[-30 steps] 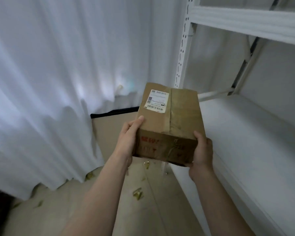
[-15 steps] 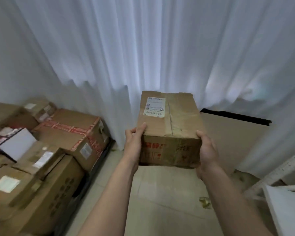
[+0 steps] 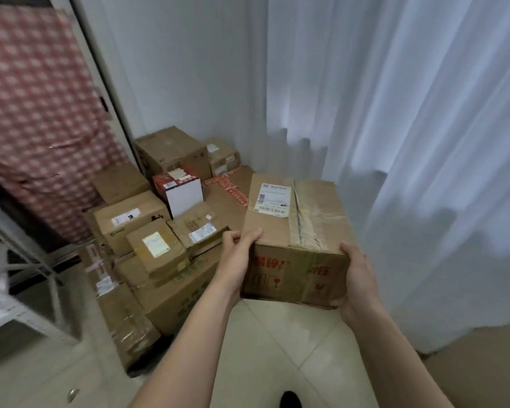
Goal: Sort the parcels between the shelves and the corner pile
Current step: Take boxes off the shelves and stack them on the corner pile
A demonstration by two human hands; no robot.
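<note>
I hold a taped brown cardboard parcel (image 3: 298, 231) in front of me, its white shipping label on top and red print on the near side. My left hand (image 3: 236, 260) grips its left near edge, thumb on top. My right hand (image 3: 358, 278) grips its right near corner. The parcel hangs in the air above the floor, just right of the corner pile (image 3: 165, 231) of stacked cardboard boxes. A red-and-white box (image 3: 180, 189) sits among them.
A white curtain (image 3: 409, 142) hangs along the right and behind the pile. A red checkered cloth (image 3: 33, 113) covers the left wall area. A metal shelf frame (image 3: 27, 278) stands at the left edge. Pale floor tiles (image 3: 277, 348) lie below my arms.
My view has swung left from the shelves past the curtain to the corner pile. Both hands keep the same grip on the parcel, which now hangs beside the stacked boxes.
</note>
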